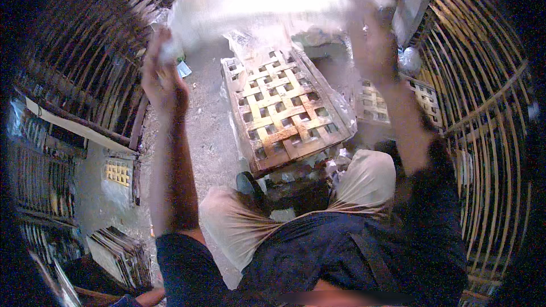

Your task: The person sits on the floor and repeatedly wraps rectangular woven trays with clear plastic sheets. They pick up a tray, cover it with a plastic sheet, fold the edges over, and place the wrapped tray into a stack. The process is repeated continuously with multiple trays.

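Note:
A whitish translucent sheet, apparently plastic (pixel 256 6), stretches across the top of the view, blurred and washed out by bright light. My left hand (pixel 164 72) grips its left end with the fingers curled around it. At the other end, my right hand (pixel 373 47) is raised and blurred, closed on the sheet's right side. Below the sheet, between my forearms, lies a framed lattice panel of woven flat strips (pixel 281 111), yellowish and brown with square gaps. Clear plastic (pixel 347 115) shows along its right edge. The panel's far end is partly hidden under pale plastic.
My knees (pixel 367 175) flank the panel's near end. Slatted walls (pixel 482 106) curve up on both sides. A stack of flat boards (pixel 117 256) stands at lower left, near another person's arm (pixel 149 297). A smaller lattice piece (pixel 118 172) lies at left. A plastic bag (pixel 410 59) sits at right.

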A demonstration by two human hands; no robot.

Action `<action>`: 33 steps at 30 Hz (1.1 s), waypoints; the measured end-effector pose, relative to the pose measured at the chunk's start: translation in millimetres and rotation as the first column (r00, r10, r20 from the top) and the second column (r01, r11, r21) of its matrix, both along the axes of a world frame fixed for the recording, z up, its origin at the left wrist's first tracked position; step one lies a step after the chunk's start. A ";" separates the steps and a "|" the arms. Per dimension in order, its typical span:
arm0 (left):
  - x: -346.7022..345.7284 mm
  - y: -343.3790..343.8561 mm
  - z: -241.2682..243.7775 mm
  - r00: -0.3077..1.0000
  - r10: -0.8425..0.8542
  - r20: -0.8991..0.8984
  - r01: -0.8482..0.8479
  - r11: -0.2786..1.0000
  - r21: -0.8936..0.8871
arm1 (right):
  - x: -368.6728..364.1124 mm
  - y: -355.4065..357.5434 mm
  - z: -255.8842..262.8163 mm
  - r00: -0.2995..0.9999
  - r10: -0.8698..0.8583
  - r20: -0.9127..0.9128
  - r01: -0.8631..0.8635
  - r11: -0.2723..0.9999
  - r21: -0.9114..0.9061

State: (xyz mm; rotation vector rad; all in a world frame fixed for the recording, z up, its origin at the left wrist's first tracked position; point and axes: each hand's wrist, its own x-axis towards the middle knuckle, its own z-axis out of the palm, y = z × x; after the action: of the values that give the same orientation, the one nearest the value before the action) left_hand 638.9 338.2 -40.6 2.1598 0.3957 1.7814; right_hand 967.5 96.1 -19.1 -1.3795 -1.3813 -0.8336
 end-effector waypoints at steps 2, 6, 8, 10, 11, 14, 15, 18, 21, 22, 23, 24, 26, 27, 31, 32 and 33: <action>-17.4 -22.2 -66.2 0.992 -0.081 -0.096 0.080 0.997 -0.014 | -16.7 -13.6 -60.7 0.963 0.082 -0.256 -0.136 0.971 -0.198; -27.3 -40.6 -192.6 0.926 -0.111 -0.361 -0.056 0.905 -0.421 | -26.6 -36.4 -173.4 0.914 -0.013 -0.406 -0.199 0.857 -0.475; -32.9 -40.1 -231.0 0.868 -0.105 -0.486 -0.102 0.919 -0.380 | -29.6 -45.6 -211.4 0.930 -0.052 -0.363 -0.172 0.812 -0.558; -38.3 -38.0 -252.9 0.830 -0.099 -0.548 -0.149 0.909 -0.390 | -32.1 -53.8 -234.7 0.931 -0.078 -0.356 -0.175 0.762 -0.624; -41.3 -36.3 -258.2 0.809 -0.085 -0.581 -0.171 0.912 -0.372 | -33.4 -58.8 -241.7 0.883 -0.136 -0.449 -0.234 0.701 -0.673; -50.0 -33.3 -260.6 0.746 -0.069 -0.663 -0.203 0.924 -0.324 | -36.8 -71.0 -251.6 0.896 -0.095 -0.434 -0.263 0.673 -0.691; -53.0 -33.5 -259.2 0.719 -0.059 -0.693 -0.215 0.929 -0.302 | -37.6 -74.3 -253.0 0.913 -0.090 -0.399 -0.242 0.666 -0.706; -58.3 -38.4 -254.8 0.666 -0.057 -0.744 -0.254 0.920 -0.298 | -38.1 -80.9 -256.7 0.943 -0.081 -0.323 -0.191 0.660 -0.726; -60.7 -44.7 -250.0 0.672 -0.052 -0.739 -0.254 0.921 -0.296 | -38.2 -82.5 -259.4 0.946 -0.056 -0.318 -0.190 0.699 -0.690; -60.8 -46.7 -247.9 0.672 -0.037 -0.740 -0.244 0.932 -0.269 | -38.7 -82.6 -259.7 0.945 -0.038 -0.325 -0.201 0.716 -0.668; -60.4 -48.8 -246.0 0.667 0.017 -0.745 -0.260 0.942 -0.211 | -39.6 -82.9 -259.7 0.941 -0.038 -0.335 -0.207 0.719 -0.664; -59.9 -51.5 -243.9 0.717 0.026 -0.696 -0.266 0.934 -0.239 | -40.7 -82.8 -259.6 0.938 -0.003 -0.345 -0.231 0.738 -0.634; -59.2 -58.5 -239.9 0.756 0.117 -0.645 -0.350 0.904 -0.246 | -43.5 -82.9 -259.3 0.926 0.025 -0.377 -0.270 0.743 -0.613; -59.6 -61.9 -237.4 0.803 0.112 -0.586 -0.320 0.910 -0.265 | -44.8 -83.1 -259.2 0.927 0.030 -0.373 -0.269 0.746 -0.609; -66.6 -76.9 -230.8 0.788 0.040 -0.614 -0.329 0.871 -0.365 | -47.2 -83.0 -260.6 0.944 0.049 -0.327 -0.255 0.736 -0.627; -70.0 -79.0 -230.3 0.766 0.035 -0.641 -0.357 0.853 -0.380 | -46.6 -83.0 -261.2 0.950 0.054 -0.309 -0.248 0.729 -0.638; -72.6 -82.3 -231.6 0.717 0.023 -0.697 -0.395 0.837 -0.379 | -45.7 -83.6 -262.0 0.948 0.050 -0.315 -0.251 0.726 -0.641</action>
State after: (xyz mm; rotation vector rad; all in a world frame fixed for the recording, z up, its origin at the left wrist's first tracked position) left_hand 566.2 255.9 -272.2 2.3221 1.1925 0.7382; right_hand 921.8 12.6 -281.1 -1.8092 -1.6166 0.0240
